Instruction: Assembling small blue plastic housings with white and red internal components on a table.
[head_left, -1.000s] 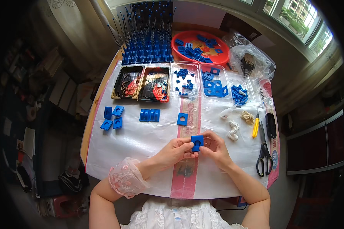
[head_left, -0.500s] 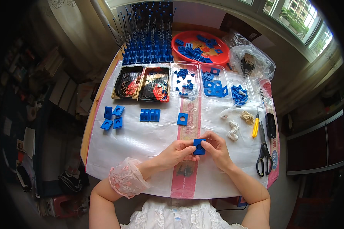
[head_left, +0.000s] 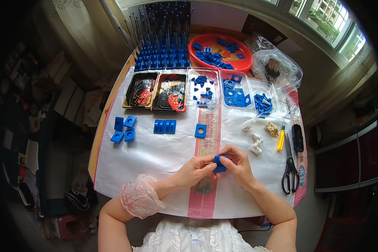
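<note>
Between my two hands, over the near middle of the table, is a small square blue plastic piece (head_left: 219, 164) with a round hole. My left hand (head_left: 198, 167) grips its left side, thumb on the face. My right hand (head_left: 236, 164) pinches its upper right part, thumb on top and fingers behind, partly hidden. Just beyond lies another blue square piece (head_left: 200, 130) with a hole. Farther left are two blue pieces side by side (head_left: 164, 127) and a loose group of several blue pieces (head_left: 124, 129).
Two black trays (head_left: 155, 93) and clear tubs (head_left: 219, 90) of blue parts line the middle. Behind are upright spring assemblies (head_left: 161, 46) and a red basin (head_left: 246, 54). At right lie a yellow-handled screwdriver (head_left: 281, 140), black scissors (head_left: 290, 172) and crumpled scraps (head_left: 256, 144).
The blue piece in my hands has tilted and shifted slightly to the right. My left thumb has moved a little up over its hole. Everything else stays put.
</note>
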`<state>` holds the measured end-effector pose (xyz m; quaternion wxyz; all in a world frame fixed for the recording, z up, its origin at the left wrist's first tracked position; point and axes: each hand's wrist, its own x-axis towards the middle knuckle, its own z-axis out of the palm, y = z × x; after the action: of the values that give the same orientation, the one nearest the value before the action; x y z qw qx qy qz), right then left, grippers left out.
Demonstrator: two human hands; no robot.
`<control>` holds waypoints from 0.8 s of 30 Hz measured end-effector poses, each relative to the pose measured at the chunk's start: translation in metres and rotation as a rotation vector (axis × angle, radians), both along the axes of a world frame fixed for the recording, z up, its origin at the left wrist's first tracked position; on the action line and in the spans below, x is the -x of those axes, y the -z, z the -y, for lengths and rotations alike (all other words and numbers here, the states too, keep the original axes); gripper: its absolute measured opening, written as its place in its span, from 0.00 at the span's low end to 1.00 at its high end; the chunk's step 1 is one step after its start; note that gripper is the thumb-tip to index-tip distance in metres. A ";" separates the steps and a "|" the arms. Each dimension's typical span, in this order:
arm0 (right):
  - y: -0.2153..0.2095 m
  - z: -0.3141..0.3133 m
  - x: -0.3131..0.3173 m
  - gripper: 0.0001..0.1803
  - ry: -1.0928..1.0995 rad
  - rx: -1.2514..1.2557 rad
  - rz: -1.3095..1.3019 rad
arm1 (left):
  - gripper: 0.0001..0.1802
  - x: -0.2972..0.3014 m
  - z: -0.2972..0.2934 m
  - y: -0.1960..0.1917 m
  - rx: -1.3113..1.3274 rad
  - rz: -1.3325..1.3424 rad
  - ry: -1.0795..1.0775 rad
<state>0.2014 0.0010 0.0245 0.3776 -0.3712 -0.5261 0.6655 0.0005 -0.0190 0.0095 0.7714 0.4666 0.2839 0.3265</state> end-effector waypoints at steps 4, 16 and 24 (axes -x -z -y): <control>0.006 -0.004 -0.004 0.08 0.003 -0.016 0.041 | 0.19 0.000 -0.004 0.009 0.168 0.147 -0.029; 0.007 -0.003 0.001 0.18 -0.036 -0.120 0.037 | 0.20 0.003 -0.005 0.006 0.103 0.105 -0.032; 0.004 -0.004 -0.001 0.16 -0.057 -0.055 -0.027 | 0.19 0.003 -0.006 0.007 0.180 0.156 -0.034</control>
<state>0.2025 0.0047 0.0206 0.3756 -0.3366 -0.5495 0.6661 -0.0025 -0.0128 0.0024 0.8244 0.3636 0.2591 0.3479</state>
